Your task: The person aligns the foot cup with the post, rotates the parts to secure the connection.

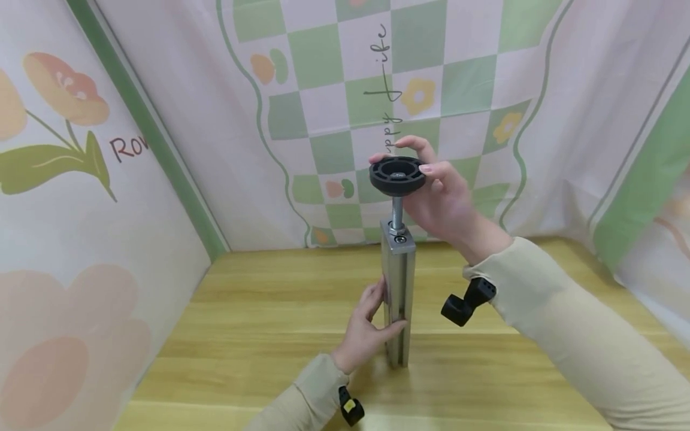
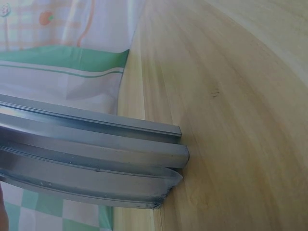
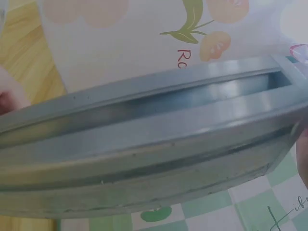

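A slotted aluminium profile (image 1: pixel 398 299) stands upright on the wooden table, a metal end plate (image 1: pixel 408 246) on its top. From the plate rises a threaded stud (image 1: pixel 397 209) with a nut at its base, topped by a round black levelling foot (image 1: pixel 398 187). My left hand (image 1: pixel 360 336) grips the profile low down, thumb on the near side. Up top, my right hand (image 1: pixel 444 200) holds the foot by its rim, fingers curled around it. In the left wrist view the profile's (image 2: pixel 91 149) lower end meets the table. The right wrist view shows the slotted profile (image 3: pixel 144 139) close up.
The wooden table (image 1: pixel 259 323) runs back to a hanging cloth (image 1: pixel 366 102) with green checks. A flowered cloth panel (image 1: pixel 59 239) borders the left side, and another curtain (image 1: pixel 641 197) hangs at the right. Small black camera mounts (image 1: pixel 468 302) sit on both wrists.
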`<move>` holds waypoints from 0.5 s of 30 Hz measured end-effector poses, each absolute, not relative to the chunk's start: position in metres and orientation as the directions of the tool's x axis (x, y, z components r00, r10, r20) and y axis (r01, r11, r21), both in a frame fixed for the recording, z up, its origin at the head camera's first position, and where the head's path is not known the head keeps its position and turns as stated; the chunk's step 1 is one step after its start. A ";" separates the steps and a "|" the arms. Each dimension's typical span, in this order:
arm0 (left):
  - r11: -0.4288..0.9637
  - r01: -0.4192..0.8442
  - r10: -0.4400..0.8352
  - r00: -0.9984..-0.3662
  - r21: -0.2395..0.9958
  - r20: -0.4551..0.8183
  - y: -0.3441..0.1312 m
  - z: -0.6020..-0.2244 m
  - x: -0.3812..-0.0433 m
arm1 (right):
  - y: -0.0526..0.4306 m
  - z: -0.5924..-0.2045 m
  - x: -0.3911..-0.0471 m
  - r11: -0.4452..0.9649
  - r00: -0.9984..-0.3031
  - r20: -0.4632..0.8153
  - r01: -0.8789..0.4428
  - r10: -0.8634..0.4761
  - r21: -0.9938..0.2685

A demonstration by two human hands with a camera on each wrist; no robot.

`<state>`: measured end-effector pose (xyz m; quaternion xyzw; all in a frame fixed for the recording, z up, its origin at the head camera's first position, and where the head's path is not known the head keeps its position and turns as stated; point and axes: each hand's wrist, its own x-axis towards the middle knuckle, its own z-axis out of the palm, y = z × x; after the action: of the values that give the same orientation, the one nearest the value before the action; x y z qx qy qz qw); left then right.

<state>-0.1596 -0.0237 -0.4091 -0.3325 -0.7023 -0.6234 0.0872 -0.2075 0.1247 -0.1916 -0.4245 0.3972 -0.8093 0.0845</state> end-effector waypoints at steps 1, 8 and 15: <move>0.000 0.572 0.357 -0.766 0.820 0.534 -0.023 -0.409 -0.160 | 0.125 -0.192 -0.207 -0.667 -0.630 0.625 -0.219 -0.460 -0.712; 0.000 0.530 0.355 -0.793 0.848 0.495 -0.022 -0.409 -0.159 | 0.127 -0.195 -0.206 -0.650 -0.641 0.648 -0.292 -0.412 -0.702; 0.005 0.537 0.358 -0.789 0.844 0.500 -0.022 -0.408 -0.159 | 0.124 -0.194 -0.198 -0.613 -0.689 0.651 -0.373 -0.320 -0.696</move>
<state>-0.1591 -0.0223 -0.4081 -0.3173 -0.7054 -0.6299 0.0708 -0.1981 0.1240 -0.1936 -0.3942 0.4394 -0.8070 -0.0164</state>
